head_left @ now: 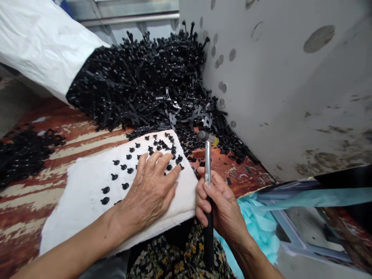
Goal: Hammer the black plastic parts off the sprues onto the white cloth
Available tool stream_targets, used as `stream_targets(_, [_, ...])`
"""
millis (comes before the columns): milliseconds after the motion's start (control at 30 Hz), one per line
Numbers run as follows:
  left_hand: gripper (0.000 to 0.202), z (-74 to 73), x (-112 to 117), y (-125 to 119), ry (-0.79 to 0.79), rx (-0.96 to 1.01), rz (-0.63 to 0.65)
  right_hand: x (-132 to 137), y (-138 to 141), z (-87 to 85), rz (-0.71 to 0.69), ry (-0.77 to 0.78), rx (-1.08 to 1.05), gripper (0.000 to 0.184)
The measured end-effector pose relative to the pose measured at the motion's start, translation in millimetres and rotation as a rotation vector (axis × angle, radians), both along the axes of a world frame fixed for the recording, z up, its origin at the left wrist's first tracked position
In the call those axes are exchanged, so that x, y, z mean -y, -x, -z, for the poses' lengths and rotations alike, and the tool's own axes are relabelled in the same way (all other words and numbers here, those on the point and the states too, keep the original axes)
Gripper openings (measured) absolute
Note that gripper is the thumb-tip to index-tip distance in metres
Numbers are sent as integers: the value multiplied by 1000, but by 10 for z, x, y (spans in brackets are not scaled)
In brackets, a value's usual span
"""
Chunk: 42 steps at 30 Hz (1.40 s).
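Observation:
My left hand lies palm down with its fingers spread over a folded white cloth. Around its fingertips, small round black parts with short stems stand scattered on the cloth, and some are hidden under the hand. My right hand grips a small mallet by its shaft, at the cloth's right edge. The mallet is held head up, with a dark face on one side, a yellow face on the other and a black handle hanging down.
A big heap of black strip-like parts spills from a white sack onto the worn red table. A smaller black pile lies at left. A grey panel bounds the right. Turquoise sheeting hangs below.

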<state>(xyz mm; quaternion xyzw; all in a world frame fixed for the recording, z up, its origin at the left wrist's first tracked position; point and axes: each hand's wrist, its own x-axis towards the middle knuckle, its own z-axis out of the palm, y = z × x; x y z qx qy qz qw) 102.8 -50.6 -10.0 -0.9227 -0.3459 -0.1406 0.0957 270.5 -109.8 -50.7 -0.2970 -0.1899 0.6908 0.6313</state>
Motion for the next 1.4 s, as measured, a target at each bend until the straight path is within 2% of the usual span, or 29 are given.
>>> stream_targets(233, [30,-18,68,-4,12,-23,55,1,1,6,-4,-7,-11,28])
stream_targets(400, [34,-73,-91,-17,21,-14,-46,-1,5,-9,-3,1,2,28])
stream_targets(533, [32,-77,-188,-19,33,-58,-62,-14,11,-17,-7,18,7,29])
stream_targets(700, [29,-49,-110,32,31,-25,-49,-30,-5,-13,-65,18,18,35])
stream_targets(967, [27,-45,16,104,35,0,-45,-57,-44,-48,-269,20,168,45])
stream_targets(1167, [27,-24,109,184,43,32,-24,-55,-82,-47,-338,49,238,52])
stream_targets(1267, [27,-3,113,168,62,45,-21,-54,-88,-60,-337,63,217,51])
stream_targets(1400, [23,33,42,81,59,93,-38,-48,-70,-84,-260,84,210,50])
